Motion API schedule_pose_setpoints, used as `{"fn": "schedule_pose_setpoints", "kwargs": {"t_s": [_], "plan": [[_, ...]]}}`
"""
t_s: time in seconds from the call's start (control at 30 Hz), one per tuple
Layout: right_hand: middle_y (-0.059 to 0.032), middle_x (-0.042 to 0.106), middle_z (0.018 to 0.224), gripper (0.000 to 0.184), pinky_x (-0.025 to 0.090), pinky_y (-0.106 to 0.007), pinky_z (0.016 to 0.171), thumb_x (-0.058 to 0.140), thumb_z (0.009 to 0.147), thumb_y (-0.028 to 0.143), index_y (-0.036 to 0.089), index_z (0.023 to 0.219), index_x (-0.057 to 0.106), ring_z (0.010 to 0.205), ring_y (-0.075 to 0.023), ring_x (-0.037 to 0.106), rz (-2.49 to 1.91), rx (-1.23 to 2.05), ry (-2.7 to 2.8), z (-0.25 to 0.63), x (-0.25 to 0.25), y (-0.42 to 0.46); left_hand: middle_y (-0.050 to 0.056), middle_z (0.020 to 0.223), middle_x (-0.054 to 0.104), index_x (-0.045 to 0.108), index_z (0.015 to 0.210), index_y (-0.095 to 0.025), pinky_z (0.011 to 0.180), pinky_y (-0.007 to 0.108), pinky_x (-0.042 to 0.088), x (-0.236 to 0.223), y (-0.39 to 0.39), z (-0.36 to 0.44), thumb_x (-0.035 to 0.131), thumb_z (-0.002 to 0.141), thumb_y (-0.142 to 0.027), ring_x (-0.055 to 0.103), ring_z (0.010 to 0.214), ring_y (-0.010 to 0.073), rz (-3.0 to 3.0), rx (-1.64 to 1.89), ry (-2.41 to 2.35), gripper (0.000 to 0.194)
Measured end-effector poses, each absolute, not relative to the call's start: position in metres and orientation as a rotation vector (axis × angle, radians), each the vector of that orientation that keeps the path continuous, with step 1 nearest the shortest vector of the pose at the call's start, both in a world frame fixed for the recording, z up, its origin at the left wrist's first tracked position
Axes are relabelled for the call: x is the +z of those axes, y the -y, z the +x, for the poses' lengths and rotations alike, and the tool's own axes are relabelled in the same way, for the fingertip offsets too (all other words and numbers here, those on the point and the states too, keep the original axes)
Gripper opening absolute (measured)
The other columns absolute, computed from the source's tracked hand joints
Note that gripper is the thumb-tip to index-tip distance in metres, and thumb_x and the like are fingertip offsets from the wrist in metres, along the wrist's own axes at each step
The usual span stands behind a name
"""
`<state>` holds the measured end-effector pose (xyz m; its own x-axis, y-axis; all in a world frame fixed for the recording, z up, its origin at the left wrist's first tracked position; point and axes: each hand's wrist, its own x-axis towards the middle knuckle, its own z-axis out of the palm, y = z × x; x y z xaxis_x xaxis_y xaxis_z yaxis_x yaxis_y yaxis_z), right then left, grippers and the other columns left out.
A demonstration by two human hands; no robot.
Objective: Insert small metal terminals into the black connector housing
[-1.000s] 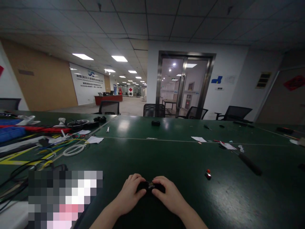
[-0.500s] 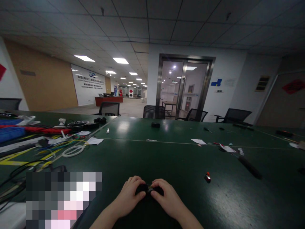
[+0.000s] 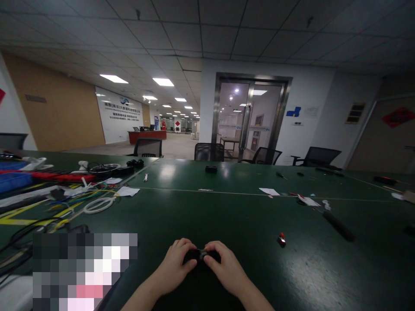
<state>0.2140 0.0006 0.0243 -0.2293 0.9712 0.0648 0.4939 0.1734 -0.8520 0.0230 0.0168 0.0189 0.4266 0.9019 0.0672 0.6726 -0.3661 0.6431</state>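
Note:
My left hand [image 3: 177, 263] and my right hand [image 3: 223, 265] are close together, low in the middle of the view. Between them they grip a small dark object [image 3: 202, 255] from both sides, thumbs nearest me and fingers on the far side. A greyish part shows at its centre; the fingers cover much of the rest, so its kind is unclear. To the right, apart from my hands, a small red-and-silver item [image 3: 282, 240] lies on the green table [image 3: 236, 220].
Cables, a coiled white tube [image 3: 99, 205] and blue bins [image 3: 14, 182] crowd the left side. A small wrench [image 3: 146, 177] and a black box [image 3: 211, 169] lie farther back. At right is a long dark bar [image 3: 339, 226]. Office chairs [image 3: 209, 152] line the far edge.
Both hands keep their hold on the dark object with barely any movement. A yellowish tint at its centre now looks greyer. The whole view has shifted very slightly.

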Motion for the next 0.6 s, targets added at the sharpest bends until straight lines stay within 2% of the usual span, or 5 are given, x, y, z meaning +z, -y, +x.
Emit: {"fn": "schedule_pose_setpoints", "kwargs": {"t_s": [0.23,0.4,0.6], "plan": [[-0.0013,0.06,0.097,0.016,0.042,-0.03,0.082,0.051,0.08,0.03,0.023,0.091,0.06,0.093,-0.0182,0.056,-1.348,1.016,1.733,0.215,0.023,-0.004,0.004,0.112,0.053,0.057,0.104,-0.023,0.09,0.034,0.037,0.022,-0.016,0.023,0.05,0.079,-0.026,0.047,0.104,0.0219,2.127,0.55,-1.313,0.026],[-0.0031,0.062,0.093,0.024,0.043,-0.031,0.08,0.052,0.08,0.035,0.019,0.096,0.059,0.089,-0.019,0.057,-1.331,1.077,1.632,0.218,0.018,-0.007,0.006,0.112,0.054,0.058,0.104,-0.02,0.092,0.034,0.036,0.024,-0.015,0.025,0.051,0.078,-0.025,0.047,0.105,0.0219,2.123,0.544,-1.328,0.027],[-0.0035,0.062,0.096,0.026,0.044,-0.032,0.082,0.053,0.08,0.037,0.019,0.097,0.059,0.092,-0.0195,0.058,-1.284,1.201,1.456,0.224,0.02,-0.008,0.005,0.112,0.054,0.058,0.105,-0.021,0.092,0.033,0.036,0.022,-0.016,0.024,0.051,0.079,-0.026,0.046,0.104,0.0211,2.134,0.547,-1.337,0.027]]}}
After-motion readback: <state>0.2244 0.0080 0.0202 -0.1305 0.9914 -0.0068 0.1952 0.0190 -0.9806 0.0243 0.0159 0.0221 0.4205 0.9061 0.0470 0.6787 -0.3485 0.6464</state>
